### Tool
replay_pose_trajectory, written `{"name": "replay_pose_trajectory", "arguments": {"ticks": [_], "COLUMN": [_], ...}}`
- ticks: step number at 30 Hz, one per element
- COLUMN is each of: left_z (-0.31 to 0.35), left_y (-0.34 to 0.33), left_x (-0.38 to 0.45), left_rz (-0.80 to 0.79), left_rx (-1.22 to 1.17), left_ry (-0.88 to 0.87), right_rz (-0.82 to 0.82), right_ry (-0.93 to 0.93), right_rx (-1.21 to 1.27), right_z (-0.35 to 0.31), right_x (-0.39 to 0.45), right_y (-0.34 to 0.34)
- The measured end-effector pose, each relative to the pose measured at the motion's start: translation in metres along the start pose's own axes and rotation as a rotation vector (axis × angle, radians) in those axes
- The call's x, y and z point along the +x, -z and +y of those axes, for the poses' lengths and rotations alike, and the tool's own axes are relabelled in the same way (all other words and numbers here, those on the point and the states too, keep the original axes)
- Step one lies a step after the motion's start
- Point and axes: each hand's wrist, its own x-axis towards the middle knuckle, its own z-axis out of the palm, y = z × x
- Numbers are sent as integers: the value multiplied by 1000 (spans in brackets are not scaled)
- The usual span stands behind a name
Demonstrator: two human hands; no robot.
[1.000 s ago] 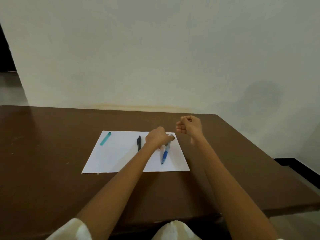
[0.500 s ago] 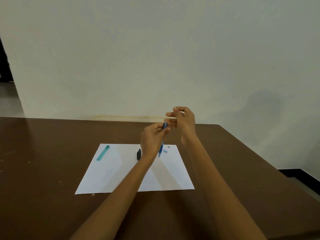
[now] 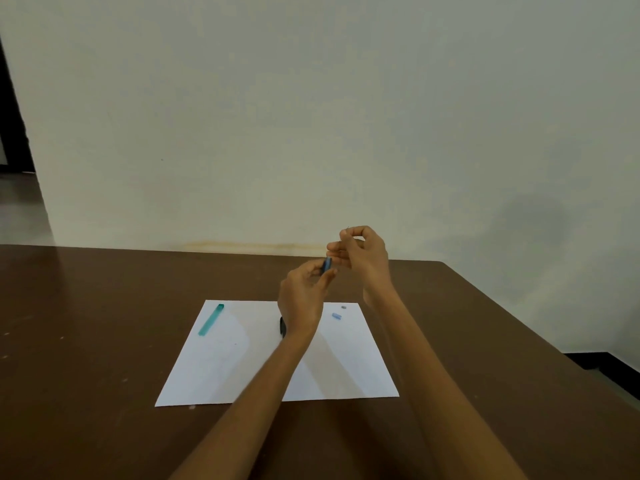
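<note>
1. The left hand [image 3: 301,299] is raised above the table [image 3: 86,323], fingers curled, and pinches a blue pen [image 3: 327,264] between thumb and fingertips
2. The blue pen is in the air, well clear of the table; only a short dark-blue stretch of it shows above the fingers, and the rest is hidden behind the hand
3. The right hand [image 3: 365,254] is held just beside and a little higher than the left, fingers curled with the tips drawn together near the pen's upper end; whether they pinch something thin there is too small to tell
4. Below the hands a white sheet of paper [image 3: 242,368] lies flat on the brown table
5. A teal pen-shaped piece [image 3: 211,319] lies slantwise near the sheet's far left corner
6. A black pen [image 3: 282,328] lies on the sheet, mostly hidden behind the left wrist
7. A small light-blue piece [image 3: 336,316] and a smaller grey piece [image 3: 343,306] lie close together, apart from each other, near the sheet's far right corner
8. A plain pale wall [image 3: 311,116] stands behind the table
</note>
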Motion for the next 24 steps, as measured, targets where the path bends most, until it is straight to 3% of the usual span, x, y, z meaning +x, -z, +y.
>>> {"name": "replay_pose_trajectory", "arguments": {"ticks": [24], "left_z": [-1], "left_y": [0], "left_x": [-2], "left_rz": [-33], "left_rx": [42], "left_ry": [7], "right_rz": [42], "right_ry": [65], "right_rx": [-29], "right_z": [3], "right_x": [-3], "right_y": [1]}}
